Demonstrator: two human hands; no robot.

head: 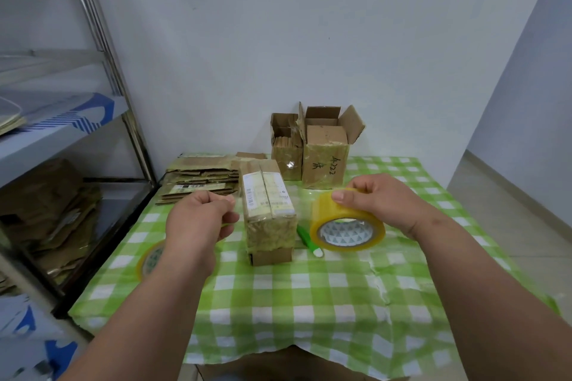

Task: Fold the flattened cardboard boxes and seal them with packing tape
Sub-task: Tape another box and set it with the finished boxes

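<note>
Gripping a roll of packing tape [346, 226] above the bench [309, 303], the right hand [377, 198] curls over its top. The left hand [201, 213] pinches its fingers together, apparently on the tape's end. Between both hands stands a closed cardboard box [267, 207]; flattened boxes [201, 179] lie beyond the left hand.

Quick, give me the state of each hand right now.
Left hand: fingers curled in a pinch; what it holds cannot be told.
Right hand: grips the tape roll.
</note>
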